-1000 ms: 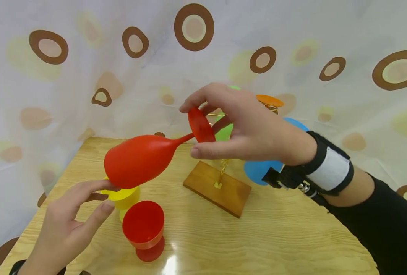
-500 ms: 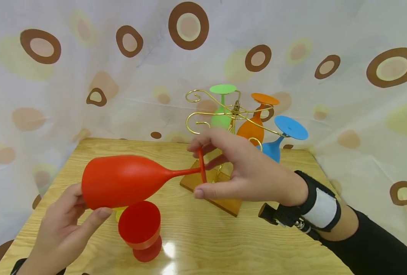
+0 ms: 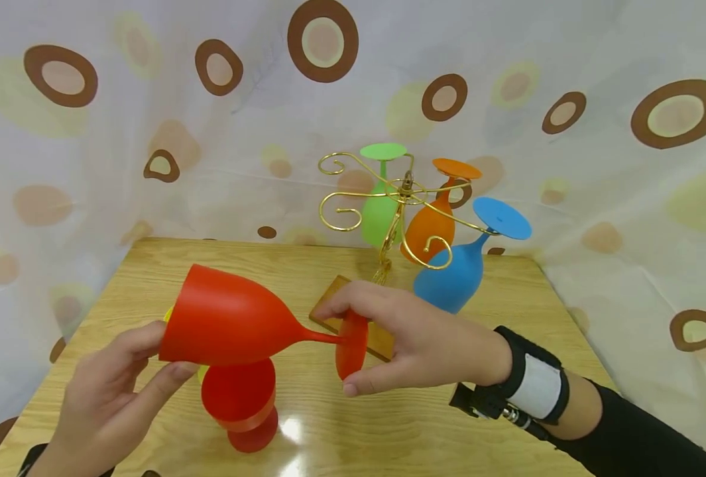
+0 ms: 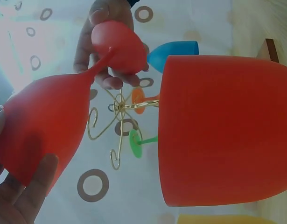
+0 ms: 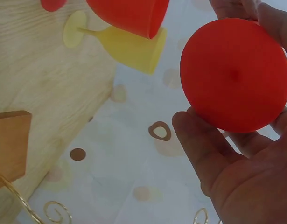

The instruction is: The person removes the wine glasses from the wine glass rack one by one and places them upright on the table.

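On its side, red glass (image 3: 227,318) is gripped at both ends

The mouth end is grasped by the left hand (image 3: 108,397), whose fingers and thumb are bent about the rim, with a gap left between them only as wide as the bowl needs. The foot is held by the right hand (image 3: 409,341): its edge is taken between thumb and fingers, which are spread around the disc and curved, and the palm is kept apart from it.

The glass is held above the table (image 3: 436,437), its mouth turned to the left and its stem to the right. In the head view, the second red glass (image 3: 242,404), upright on the table, is partly covered by the bowl. The yellow glass (image 5: 134,46) is mostly hidden there. Behind, the blue glass (image 3: 451,275), orange glass (image 3: 430,228) and green glass (image 3: 378,215) are hung foot up on the rack (image 3: 402,222).
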A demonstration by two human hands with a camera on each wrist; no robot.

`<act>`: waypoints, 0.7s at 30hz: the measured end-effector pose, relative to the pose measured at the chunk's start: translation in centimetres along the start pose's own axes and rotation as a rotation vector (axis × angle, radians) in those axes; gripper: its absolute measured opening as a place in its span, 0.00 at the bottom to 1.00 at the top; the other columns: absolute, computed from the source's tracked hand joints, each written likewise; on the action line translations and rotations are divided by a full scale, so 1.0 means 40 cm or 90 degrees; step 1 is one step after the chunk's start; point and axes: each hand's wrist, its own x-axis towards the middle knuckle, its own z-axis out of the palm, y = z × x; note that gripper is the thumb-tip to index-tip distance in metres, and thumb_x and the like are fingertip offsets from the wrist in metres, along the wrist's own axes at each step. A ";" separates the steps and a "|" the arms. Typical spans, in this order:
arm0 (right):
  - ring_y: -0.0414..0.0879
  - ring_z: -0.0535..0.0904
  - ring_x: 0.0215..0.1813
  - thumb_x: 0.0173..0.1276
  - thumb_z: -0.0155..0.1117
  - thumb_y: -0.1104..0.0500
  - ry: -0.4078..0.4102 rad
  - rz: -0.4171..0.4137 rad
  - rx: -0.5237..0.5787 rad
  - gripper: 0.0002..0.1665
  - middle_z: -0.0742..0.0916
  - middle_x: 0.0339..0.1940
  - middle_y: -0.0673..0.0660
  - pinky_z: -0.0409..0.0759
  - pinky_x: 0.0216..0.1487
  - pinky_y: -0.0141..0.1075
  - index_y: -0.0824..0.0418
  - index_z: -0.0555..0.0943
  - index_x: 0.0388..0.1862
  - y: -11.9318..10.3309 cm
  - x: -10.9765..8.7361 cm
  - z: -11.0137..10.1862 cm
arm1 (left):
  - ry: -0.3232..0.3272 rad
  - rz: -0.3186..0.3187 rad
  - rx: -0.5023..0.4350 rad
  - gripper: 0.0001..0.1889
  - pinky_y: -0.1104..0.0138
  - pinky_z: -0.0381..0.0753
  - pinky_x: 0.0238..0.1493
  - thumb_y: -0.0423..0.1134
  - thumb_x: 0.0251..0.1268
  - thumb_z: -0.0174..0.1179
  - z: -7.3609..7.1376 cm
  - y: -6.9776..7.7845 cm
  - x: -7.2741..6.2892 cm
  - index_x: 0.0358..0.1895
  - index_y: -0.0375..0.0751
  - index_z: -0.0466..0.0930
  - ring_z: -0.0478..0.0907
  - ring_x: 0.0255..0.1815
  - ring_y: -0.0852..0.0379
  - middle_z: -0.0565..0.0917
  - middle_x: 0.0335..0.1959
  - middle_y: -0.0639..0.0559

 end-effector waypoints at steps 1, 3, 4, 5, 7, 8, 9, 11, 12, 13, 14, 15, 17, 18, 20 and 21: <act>0.37 0.75 0.58 0.63 0.74 0.47 -0.009 0.000 0.002 0.35 0.79 0.59 0.42 0.79 0.57 0.35 0.51 0.70 0.66 0.004 -0.002 0.005 | -0.004 0.009 0.004 0.21 0.75 0.78 0.58 0.30 0.64 0.65 0.001 -0.001 0.002 0.51 0.13 0.72 0.82 0.47 0.57 0.86 0.48 0.45; 0.37 0.75 0.60 0.63 0.74 0.46 -0.024 0.008 -0.003 0.37 0.78 0.61 0.42 0.78 0.59 0.35 0.52 0.70 0.67 0.011 -0.007 0.013 | -0.008 0.040 0.026 0.19 0.75 0.78 0.57 0.31 0.64 0.66 0.006 -0.003 0.008 0.48 0.15 0.75 0.82 0.47 0.58 0.86 0.46 0.43; 0.36 0.75 0.61 0.62 0.74 0.45 -0.031 0.013 -0.009 0.38 0.78 0.62 0.42 0.78 0.61 0.35 0.52 0.70 0.67 0.014 -0.009 0.016 | -0.012 0.055 0.050 0.18 0.76 0.78 0.57 0.33 0.65 0.66 0.010 -0.004 0.010 0.47 0.17 0.76 0.82 0.47 0.58 0.86 0.46 0.43; 0.36 0.74 0.62 0.62 0.74 0.44 -0.037 0.017 -0.014 0.38 0.78 0.63 0.42 0.77 0.62 0.35 0.52 0.70 0.68 0.017 -0.011 0.018 | -0.019 0.071 0.071 0.18 0.76 0.78 0.57 0.34 0.65 0.65 0.013 -0.005 0.013 0.46 0.18 0.77 0.81 0.47 0.59 0.85 0.45 0.43; 0.36 0.74 0.63 0.62 0.74 0.43 -0.041 0.028 -0.016 0.40 0.77 0.64 0.41 0.77 0.64 0.36 0.51 0.69 0.69 0.018 -0.014 0.020 | -0.035 0.102 0.117 0.17 0.77 0.78 0.56 0.37 0.66 0.65 0.024 -0.007 0.018 0.43 0.21 0.79 0.80 0.47 0.59 0.85 0.42 0.43; 0.36 0.73 0.64 0.62 0.74 0.42 -0.039 0.030 -0.011 0.41 0.77 0.65 0.41 0.76 0.64 0.37 0.50 0.69 0.70 0.018 -0.014 0.020 | -0.046 0.117 0.134 0.17 0.77 0.78 0.56 0.38 0.67 0.64 0.030 -0.006 0.020 0.42 0.22 0.79 0.80 0.47 0.59 0.84 0.41 0.43; 0.36 0.73 0.65 0.62 0.74 0.43 -0.036 0.030 0.000 0.42 0.76 0.66 0.41 0.76 0.65 0.37 0.50 0.68 0.71 0.017 -0.013 0.021 | -0.061 0.130 0.142 0.16 0.77 0.78 0.56 0.39 0.67 0.64 0.036 -0.006 0.022 0.42 0.23 0.80 0.79 0.47 0.59 0.84 0.41 0.43; 0.37 0.72 0.67 0.61 0.75 0.45 -0.025 0.028 0.025 0.44 0.75 0.67 0.40 0.76 0.65 0.38 0.49 0.66 0.73 0.009 -0.007 0.019 | -0.100 0.146 0.141 0.15 0.77 0.78 0.56 0.38 0.69 0.62 0.047 -0.004 0.029 0.43 0.24 0.81 0.78 0.47 0.57 0.83 0.40 0.43; 0.37 0.72 0.67 0.60 0.76 0.46 -0.018 0.025 0.039 0.46 0.75 0.68 0.40 0.76 0.65 0.38 0.49 0.64 0.74 0.004 -0.003 0.018 | -0.119 0.156 0.133 0.14 0.76 0.78 0.55 0.38 0.69 0.62 0.053 -0.003 0.033 0.44 0.25 0.82 0.78 0.47 0.56 0.84 0.40 0.43; 0.37 0.71 0.68 0.59 0.77 0.48 -0.012 0.019 0.049 0.48 0.74 0.69 0.39 0.76 0.66 0.38 0.49 0.63 0.75 -0.002 0.002 0.017 | -0.138 0.164 0.125 0.13 0.76 0.78 0.55 0.37 0.70 0.61 0.059 -0.002 0.036 0.45 0.26 0.82 0.78 0.46 0.55 0.84 0.40 0.43; 0.38 0.71 0.69 0.58 0.78 0.49 -0.009 0.014 0.058 0.50 0.73 0.70 0.39 0.76 0.65 0.38 0.49 0.62 0.76 -0.009 0.008 0.016 | -0.156 0.174 0.115 0.13 0.75 0.79 0.54 0.36 0.70 0.61 0.066 -0.002 0.040 0.46 0.26 0.82 0.78 0.46 0.54 0.84 0.40 0.44; 0.38 0.70 0.69 0.58 0.78 0.50 -0.010 0.011 0.065 0.52 0.73 0.70 0.39 0.76 0.65 0.38 0.48 0.61 0.77 -0.016 0.014 0.015 | -0.174 0.181 0.108 0.13 0.74 0.79 0.53 0.35 0.70 0.61 0.072 -0.002 0.044 0.47 0.26 0.83 0.77 0.46 0.53 0.85 0.41 0.45; 0.38 0.71 0.68 0.56 0.79 0.50 -0.016 -0.001 0.071 0.54 0.73 0.71 0.40 0.77 0.65 0.37 0.49 0.59 0.77 -0.031 0.027 0.014 | -0.206 0.188 0.102 0.12 0.73 0.78 0.50 0.34 0.71 0.60 0.084 0.001 0.050 0.49 0.27 0.83 0.76 0.46 0.53 0.85 0.41 0.47; 0.38 0.71 0.67 0.56 0.79 0.50 -0.023 -0.007 0.076 0.55 0.73 0.70 0.41 0.77 0.65 0.37 0.49 0.59 0.78 -0.036 0.034 0.014 | -0.218 0.196 0.105 0.12 0.72 0.78 0.49 0.34 0.71 0.59 0.090 0.002 0.053 0.49 0.28 0.83 0.76 0.45 0.53 0.85 0.41 0.48; 0.37 0.72 0.66 0.57 0.78 0.49 -0.039 -0.017 0.077 0.54 0.75 0.69 0.43 0.78 0.63 0.35 0.49 0.58 0.77 -0.046 0.046 0.016 | -0.239 0.206 0.119 0.12 0.71 0.77 0.48 0.34 0.72 0.58 0.100 0.005 0.059 0.50 0.29 0.83 0.75 0.46 0.53 0.84 0.40 0.50; 0.37 0.73 0.65 0.58 0.78 0.48 -0.045 -0.023 0.073 0.53 0.75 0.68 0.44 0.78 0.63 0.34 0.50 0.59 0.77 -0.050 0.052 0.017 | -0.249 0.209 0.127 0.12 0.70 0.76 0.49 0.34 0.73 0.58 0.105 0.007 0.061 0.50 0.30 0.84 0.75 0.46 0.53 0.84 0.40 0.51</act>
